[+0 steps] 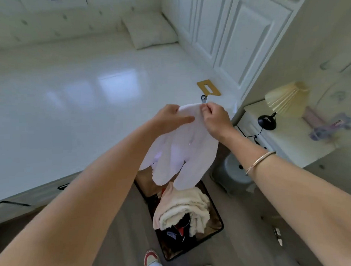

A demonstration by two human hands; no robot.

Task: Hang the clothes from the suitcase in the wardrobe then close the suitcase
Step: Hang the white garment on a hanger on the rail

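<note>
garment (pixel 181 152) hangs white from our grip, left hand (pixel 170 118) clasping its top edge, right hand (pixel 216 119) pinching beside. suitcase (pixel 214 219) sits open below the grip. we'd shake it flat, find the shoulders, then carry it to the wardrobe (pixel 247 40) beyond.

- The white garment (pixel 183 152) hangs limp directly above the suitcase (pixel 213 219).
- The suitcase lies open, black-edged and brown-lined.
- A cream fleece (pixel 185 210) and dark clothes (pixel 174 230) are heaped inside the suitcase.
- The wardrobe (pixel 247 40) stands beyond the suitcase, white and panelled.
</note>
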